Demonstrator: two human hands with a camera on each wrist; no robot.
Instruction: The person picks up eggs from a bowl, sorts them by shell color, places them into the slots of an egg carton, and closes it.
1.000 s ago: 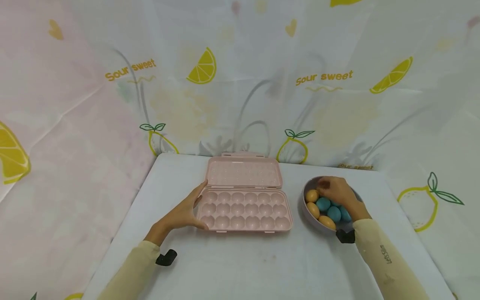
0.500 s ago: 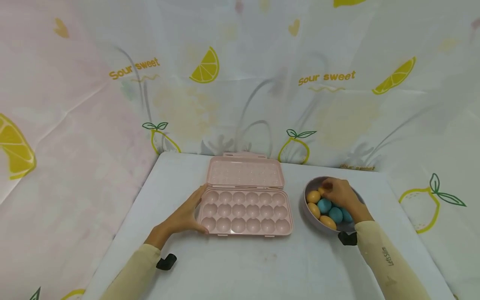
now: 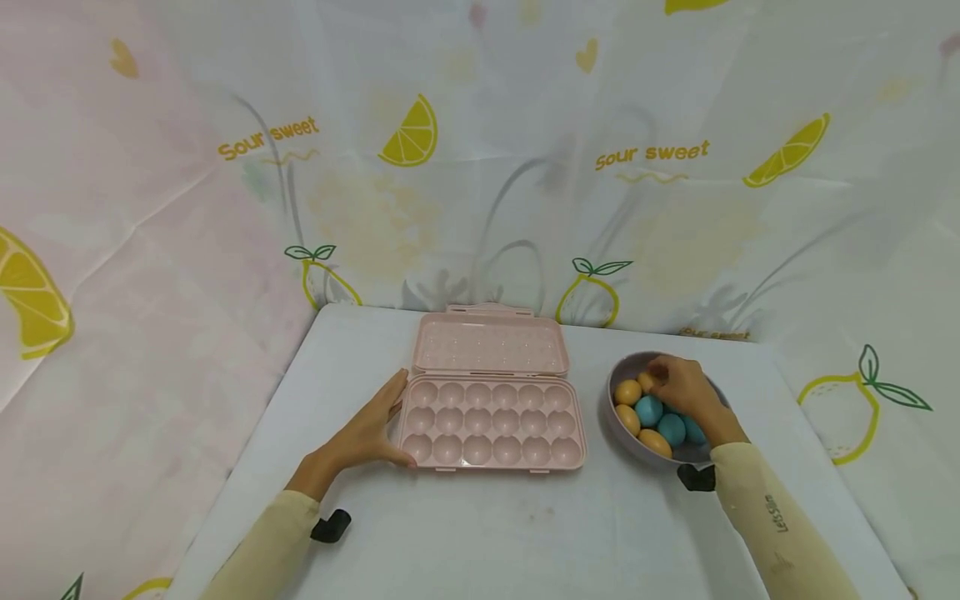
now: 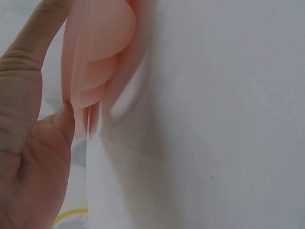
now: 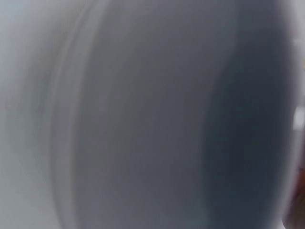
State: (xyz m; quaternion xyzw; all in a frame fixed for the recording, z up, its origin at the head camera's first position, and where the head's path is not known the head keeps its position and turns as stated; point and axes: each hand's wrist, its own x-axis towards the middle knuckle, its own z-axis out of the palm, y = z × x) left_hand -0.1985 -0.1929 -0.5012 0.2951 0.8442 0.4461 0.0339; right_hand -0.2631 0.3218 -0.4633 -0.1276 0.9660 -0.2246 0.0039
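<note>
A pale pink egg box (image 3: 491, 467) lies with its lid (image 3: 491, 346) folded back, its round hollows bare. At its left end my left hand (image 3: 365, 429) is spread, thumb along the front corner and fingers by the back. In the left wrist view, that hand (image 4: 33, 143) touches the box's rim (image 4: 71, 62). To the right stands a grey-purple bowl (image 3: 617, 429) of orange eggs (image 3: 627, 421) and blue eggs (image 3: 672, 429). My right hand (image 3: 682, 390) reaches into the bowl, its curled fingers pinching an orange egg (image 3: 647, 382), partly hidden.
Both objects stand on a white-covered table (image 3: 480, 542). A lemon-printed cloth (image 3: 480, 208) hangs close behind the table and at its sides. In the right wrist view, the blurred bowl wall (image 5: 143, 119) fills most of the frame.
My right hand shifts slightly rightward inside the bowl, and the orange egg under its fingers comes into sight and moves with it. My left hand stays at the egg box.
</note>
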